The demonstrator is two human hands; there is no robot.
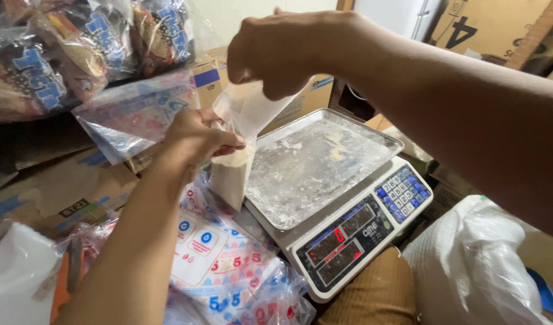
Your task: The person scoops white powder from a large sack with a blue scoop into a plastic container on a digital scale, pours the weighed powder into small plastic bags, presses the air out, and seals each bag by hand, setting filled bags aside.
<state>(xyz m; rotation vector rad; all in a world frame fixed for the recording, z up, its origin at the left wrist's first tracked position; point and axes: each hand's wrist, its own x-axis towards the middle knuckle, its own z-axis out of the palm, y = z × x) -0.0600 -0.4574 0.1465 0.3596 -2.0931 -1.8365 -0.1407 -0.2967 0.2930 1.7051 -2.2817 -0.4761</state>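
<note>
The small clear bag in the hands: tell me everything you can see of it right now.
The small clear bag is thin see-through plastic, its lower part filled with pale, flour-like powder, its upper part empty and crumpled. It hangs roughly upright beside the left edge of the dusted metal scale tray; whether they touch is unclear. The left hand grips it at the powder line, and the right hand pinches the gathered top above. The mouth is not tied.

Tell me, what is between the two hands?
In the head view, a clear plastic bag of white flour lies between them: the left hand pinches its neck, the right hand pulls its top.
</note>
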